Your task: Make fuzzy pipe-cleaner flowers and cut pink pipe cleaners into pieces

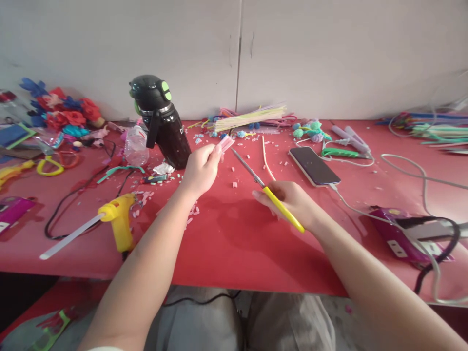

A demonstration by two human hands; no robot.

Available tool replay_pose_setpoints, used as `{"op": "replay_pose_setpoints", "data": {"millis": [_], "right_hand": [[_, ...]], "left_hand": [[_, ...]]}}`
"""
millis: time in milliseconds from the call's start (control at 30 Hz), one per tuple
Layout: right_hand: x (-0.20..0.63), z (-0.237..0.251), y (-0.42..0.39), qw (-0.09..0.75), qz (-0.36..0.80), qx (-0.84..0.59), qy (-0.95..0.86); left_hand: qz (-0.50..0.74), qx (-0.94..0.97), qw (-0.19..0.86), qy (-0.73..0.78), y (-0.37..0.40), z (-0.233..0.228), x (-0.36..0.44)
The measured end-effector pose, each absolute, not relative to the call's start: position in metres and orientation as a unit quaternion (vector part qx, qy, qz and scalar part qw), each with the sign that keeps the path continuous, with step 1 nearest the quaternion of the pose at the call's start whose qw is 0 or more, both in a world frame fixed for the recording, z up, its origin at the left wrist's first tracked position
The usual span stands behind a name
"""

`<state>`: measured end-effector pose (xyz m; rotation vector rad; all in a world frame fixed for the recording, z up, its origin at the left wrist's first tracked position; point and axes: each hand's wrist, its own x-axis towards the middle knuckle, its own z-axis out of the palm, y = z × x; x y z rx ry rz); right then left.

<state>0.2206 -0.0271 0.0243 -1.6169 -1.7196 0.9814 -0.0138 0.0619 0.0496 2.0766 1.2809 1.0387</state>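
My left hand [203, 168] is closed around a small bundle of pink strips [225, 142], whose ends stick out past the fingers. In my right hand [288, 197] is a pair of scissors [280, 207] with yellow handles, its blades pointing up and left. The blade tips are close to the pink strips but look apart from them. Small pink cut pieces [234, 185] lie on the red table [226, 243] beneath and around both hands. A single pale pink strip [266, 158] lies just beyond the scissors.
A black bottle [164, 126] stands left of my left hand. A yellow glue gun [122, 219] is at the left front. To the right are a phone [314, 166] on a cable and a purple power strip [393, 234]. Bundled pipe cleaners [252, 119] lie at the back.
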Motion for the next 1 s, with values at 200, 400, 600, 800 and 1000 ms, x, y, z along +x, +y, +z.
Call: {"op": "replay_pose_setpoints", "data": {"millis": [200, 400, 600, 800, 1000], "right_hand": [[0.2196, 0.0223, -0.0276, 0.294, 0.363, -0.605, -0.645], [0.2194, 0.0223, -0.028, 0.293, 0.367, -0.604, -0.644], [0.2196, 0.0227, -0.0287, 0.287, 0.362, -0.604, -0.649], [0.2195, 0.0222, -0.0283, 0.282, 0.359, -0.609, -0.648], [0.218, 0.0244, -0.0289, 0.265, 0.332, -0.623, -0.657]], "left_hand": [[0.396, 0.762, 0.246, 0.45, 0.0588, 0.0489, -0.0093], [0.389, 0.751, 0.23, 0.481, 0.0613, 0.0511, -0.0138], [0.393, 0.755, 0.242, 0.466, 0.0607, 0.0515, -0.0133], [0.353, 0.788, 0.241, 0.444, 0.0534, 0.0562, -0.0069], [0.354, 0.797, 0.242, 0.426, 0.0548, 0.0549, -0.0061]]}}
